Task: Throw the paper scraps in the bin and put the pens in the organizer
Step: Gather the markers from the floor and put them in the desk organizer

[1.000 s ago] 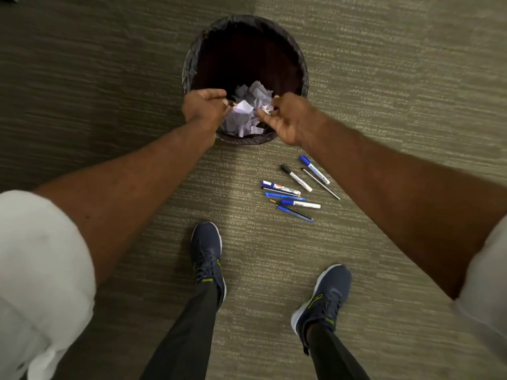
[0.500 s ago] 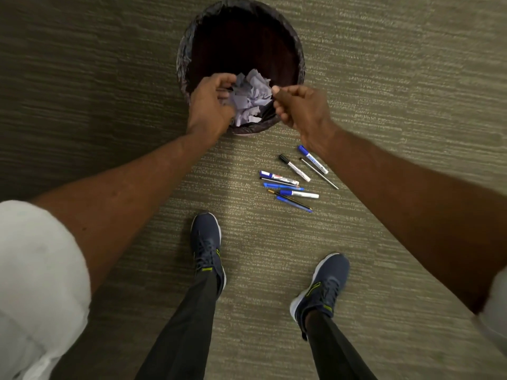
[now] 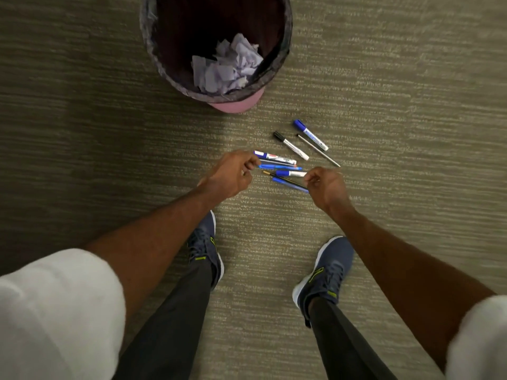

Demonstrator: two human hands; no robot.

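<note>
- Both hands are dropping from bin (image 3: 236,104) to pens (image 3: 279,167).
- Left hand (image 3: 233,174) and right hand (image 3: 327,186) are curling at the cluster's opposite ends; grip on any pen unclear.
- Paper scraps (image 3: 227,67) are sitting inside the bin.

The bin (image 3: 150,48) cut off, pens (image 3: 285,168) partly covered.
The bin's far rim runs past the top edge; the left hand (image 3: 230,174) and right hand (image 3: 326,187) hide the near pens' ends, and whether either pinches one cannot be told.
</note>
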